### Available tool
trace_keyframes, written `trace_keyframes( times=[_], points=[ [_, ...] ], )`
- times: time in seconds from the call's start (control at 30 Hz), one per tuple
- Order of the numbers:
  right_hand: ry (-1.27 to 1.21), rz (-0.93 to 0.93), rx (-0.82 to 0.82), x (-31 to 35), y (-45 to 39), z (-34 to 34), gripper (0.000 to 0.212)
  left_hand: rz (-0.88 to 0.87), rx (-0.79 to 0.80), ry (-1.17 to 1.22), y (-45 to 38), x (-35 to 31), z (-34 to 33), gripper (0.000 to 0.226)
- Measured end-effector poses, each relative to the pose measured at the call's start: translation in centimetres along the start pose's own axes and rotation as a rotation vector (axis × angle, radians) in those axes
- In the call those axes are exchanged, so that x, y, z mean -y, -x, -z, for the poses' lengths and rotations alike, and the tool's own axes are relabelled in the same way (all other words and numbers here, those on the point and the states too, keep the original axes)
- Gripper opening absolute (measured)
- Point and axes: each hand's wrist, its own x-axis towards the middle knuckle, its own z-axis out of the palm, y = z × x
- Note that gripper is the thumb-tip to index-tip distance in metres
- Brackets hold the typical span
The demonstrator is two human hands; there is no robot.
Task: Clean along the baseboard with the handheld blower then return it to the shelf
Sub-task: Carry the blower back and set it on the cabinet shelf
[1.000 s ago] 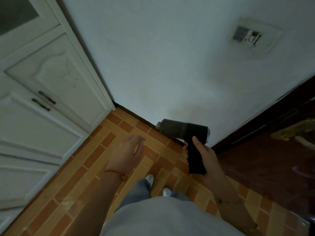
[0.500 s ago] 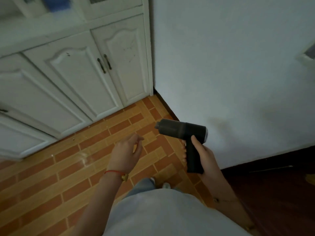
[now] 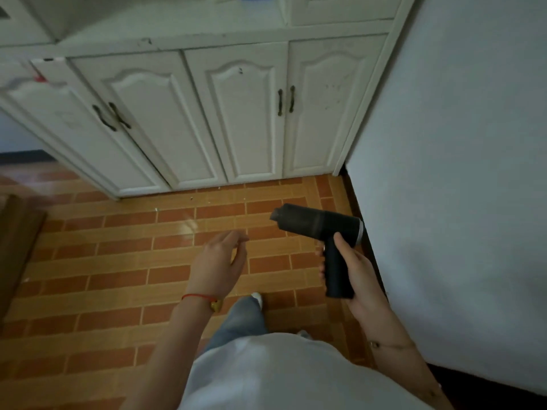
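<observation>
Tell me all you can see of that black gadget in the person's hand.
The handheld blower is pistol-shaped, matte black, seemingly plastic: a fat round barrel with a notched nozzle, a silver ring at the rear, a straight grip below. The right hand wraps the grip, holding it in the air, nozzle towards the white cabinet. Nothing else touches it.

Blower (image 3: 318, 224) looking as matt black plastic, with shiny metal-like ring (image 3: 359, 232) at rear. Floor (image 3: 118, 261) showing glossy brick-pattern tiles, reflecting light. Cabinet (image 3: 236, 119) doors looking as painted white wood, scuffed, with dark metal handles (image 3: 285, 100). Wall (image 3: 458, 173) appearing smooth, matt, painted. Baseboard (image 3: 371, 255) looking dark, finish unclear.
</observation>
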Motion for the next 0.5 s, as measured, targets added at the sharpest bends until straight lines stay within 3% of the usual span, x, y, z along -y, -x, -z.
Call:
trace_keyframes(
  times=[0.2, 0.5],
  points=[
    [0.034, 0.004, 0.055, 0.9, -4.5, -7.1, 0.039, 0.053, -0.096, 0.010, -2.3, 5.1, 3.8, 0.016],
    [0.061, 0.006, 0.163, 0.2, -10.9, -23.1, 0.044, 0.097, -0.181, -0.106, -6.8, 17.0, 13.2, 0.017]
  ],
)
